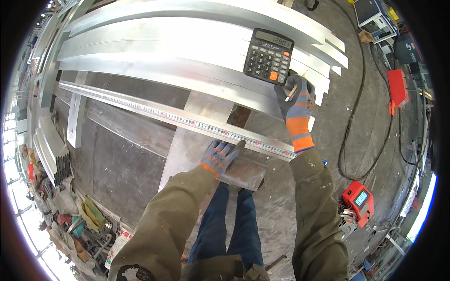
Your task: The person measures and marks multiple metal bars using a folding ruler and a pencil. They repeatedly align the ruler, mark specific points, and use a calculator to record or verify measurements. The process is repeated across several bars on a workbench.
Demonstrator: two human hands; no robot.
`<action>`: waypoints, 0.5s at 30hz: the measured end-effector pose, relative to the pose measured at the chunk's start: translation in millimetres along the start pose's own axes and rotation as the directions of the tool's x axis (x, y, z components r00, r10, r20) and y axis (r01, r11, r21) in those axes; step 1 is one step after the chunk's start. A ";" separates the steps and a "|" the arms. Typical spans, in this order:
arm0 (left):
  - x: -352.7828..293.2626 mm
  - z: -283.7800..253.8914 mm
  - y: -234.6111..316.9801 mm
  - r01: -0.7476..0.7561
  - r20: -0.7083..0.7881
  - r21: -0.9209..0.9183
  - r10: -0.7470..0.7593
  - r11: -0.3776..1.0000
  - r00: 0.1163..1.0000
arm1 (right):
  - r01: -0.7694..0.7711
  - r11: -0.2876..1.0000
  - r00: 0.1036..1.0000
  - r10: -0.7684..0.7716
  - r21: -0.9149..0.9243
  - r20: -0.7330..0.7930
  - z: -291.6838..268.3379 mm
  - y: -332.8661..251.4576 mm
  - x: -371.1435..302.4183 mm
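My right hand [299, 104], in a grey and orange glove, pinches a thin wooden pencil [291, 92]. It is beside the lower right corner of a black calculator [268, 57] with a lit display, lying on silvery metal profiles [154, 37]. Whether the fingertips touch the calculator I cannot tell. An extended tape measure [187, 119] lies along a long metal bar [136, 104] that crosses in front of me. My left hand [218, 157], gloved alike, rests at the bar's near edge with its fingers stretched out and their tips by the tape. The right forearm covers the tape's right end.
On the floor at right are a red device with a screen [360, 201], a red box [398, 88] and a looping black cable [344, 145]. Stacked profiles [51, 150] stand at left, above a cluttered heap [79, 225]. A metal plate [246, 174] sits before my feet.
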State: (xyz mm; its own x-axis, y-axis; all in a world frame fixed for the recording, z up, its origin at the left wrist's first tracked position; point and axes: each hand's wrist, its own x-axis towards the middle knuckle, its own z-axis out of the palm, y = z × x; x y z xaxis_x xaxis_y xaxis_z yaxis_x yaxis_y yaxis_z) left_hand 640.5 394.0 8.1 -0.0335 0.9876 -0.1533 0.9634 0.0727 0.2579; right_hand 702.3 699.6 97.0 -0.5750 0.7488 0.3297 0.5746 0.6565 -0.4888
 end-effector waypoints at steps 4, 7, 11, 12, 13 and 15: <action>0.6 -2.3 1.5 0.026 0.025 -0.004 -0.026 1.000 0.999 | 0.071 0.991 0.996 -0.064 0.114 -0.070 -6.8 -4.6 -10.1; 0.4 0.4 -0.2 -0.001 -0.022 0.028 0.002 1.000 1.000 | 0.217 0.971 0.965 -0.197 0.102 -0.173 -13.9 -8.6 -17.6; -0.8 5.8 -0.8 0.000 -0.036 -0.004 -0.001 1.000 0.999 | 0.332 0.943 0.933 -0.324 0.027 -0.153 -20.4 -13.9 -14.3; -1.2 6.7 -0.5 -0.007 -0.068 0.009 0.008 1.000 0.998 | 0.348 0.937 0.929 -0.340 0.029 -0.148 -20.1 -16.1 -11.4; -1.4 7.4 -0.3 0.003 -0.033 -0.021 -0.004 1.000 0.999 | 0.320 0.947 0.940 -0.312 0.038 -0.140 -22.5 -17.4 -10.6; -1.4 8.1 -1.0 0.005 -0.033 -0.035 -0.006 0.999 0.999 | 0.282 0.957 0.951 -0.269 0.069 -0.151 -29.1 -19.0 -10.5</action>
State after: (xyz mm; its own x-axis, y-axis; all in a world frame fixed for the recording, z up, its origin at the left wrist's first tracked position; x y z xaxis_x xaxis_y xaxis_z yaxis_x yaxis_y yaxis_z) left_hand 641.7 391.5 0.4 -0.0480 0.9912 -0.1231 0.9534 0.0822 0.2904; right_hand 714.3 681.9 126.3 -0.6137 0.5495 0.5670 0.3477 0.8328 -0.4308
